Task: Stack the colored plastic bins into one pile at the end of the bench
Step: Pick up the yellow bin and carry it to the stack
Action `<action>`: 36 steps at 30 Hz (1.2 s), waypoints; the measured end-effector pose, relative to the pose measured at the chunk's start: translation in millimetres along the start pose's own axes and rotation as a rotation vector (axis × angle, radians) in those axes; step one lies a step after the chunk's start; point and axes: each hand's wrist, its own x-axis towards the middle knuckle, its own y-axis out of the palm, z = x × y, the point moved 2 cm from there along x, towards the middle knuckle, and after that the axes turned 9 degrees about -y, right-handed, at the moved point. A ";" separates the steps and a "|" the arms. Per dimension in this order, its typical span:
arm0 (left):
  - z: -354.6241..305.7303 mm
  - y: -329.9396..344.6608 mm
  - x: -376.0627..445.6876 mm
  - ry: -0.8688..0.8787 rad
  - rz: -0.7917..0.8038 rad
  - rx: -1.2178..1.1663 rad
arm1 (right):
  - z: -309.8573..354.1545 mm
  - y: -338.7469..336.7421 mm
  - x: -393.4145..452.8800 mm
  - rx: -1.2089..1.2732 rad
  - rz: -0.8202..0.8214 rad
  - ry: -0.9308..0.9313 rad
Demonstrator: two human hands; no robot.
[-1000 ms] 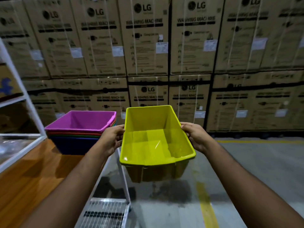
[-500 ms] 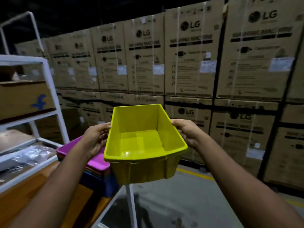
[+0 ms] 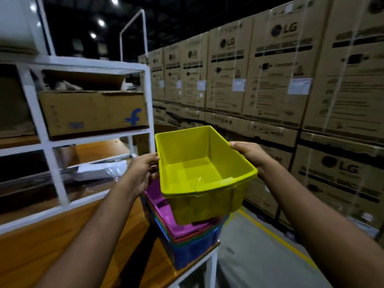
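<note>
I hold an empty yellow bin (image 3: 199,177) in the air with both hands. My left hand (image 3: 143,173) grips its left rim and my right hand (image 3: 252,154) grips its right rim. The bin hangs tilted just above a pile of nested bins (image 3: 187,240) at the end of the wooden bench (image 3: 62,246). The pile's top bin is purple (image 3: 164,206), with red and green rims under it and a blue bin (image 3: 193,250) at the bottom. The yellow bin hides most of the purple one.
A white metal shelf frame (image 3: 49,142) stands on the bench to the left, holding a cardboard box (image 3: 93,111) and plastic-wrapped items (image 3: 99,169). Stacked washing-machine cartons (image 3: 291,90) wall off the right. A yellow floor line (image 3: 276,235) runs along the concrete aisle.
The yellow bin has moved left, from over the aisle floor to just above the pile. My view has swung left and closer to the bench end.
</note>
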 end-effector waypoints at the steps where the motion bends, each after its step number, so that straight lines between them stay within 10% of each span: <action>1: 3.2 -0.8 0.8 0.012 -0.031 -0.004 | -3.5 2.7 8.6 -0.005 0.021 -0.003; 23: 87.9 -10.8 -6.7 -0.038 -0.463 0.153 | -128.3 -1.2 67.5 -0.094 0.416 0.117; 36: 127.3 -9.7 -14.2 -0.030 -0.632 0.320 | -158.3 -9.4 40.8 -0.281 0.442 -0.166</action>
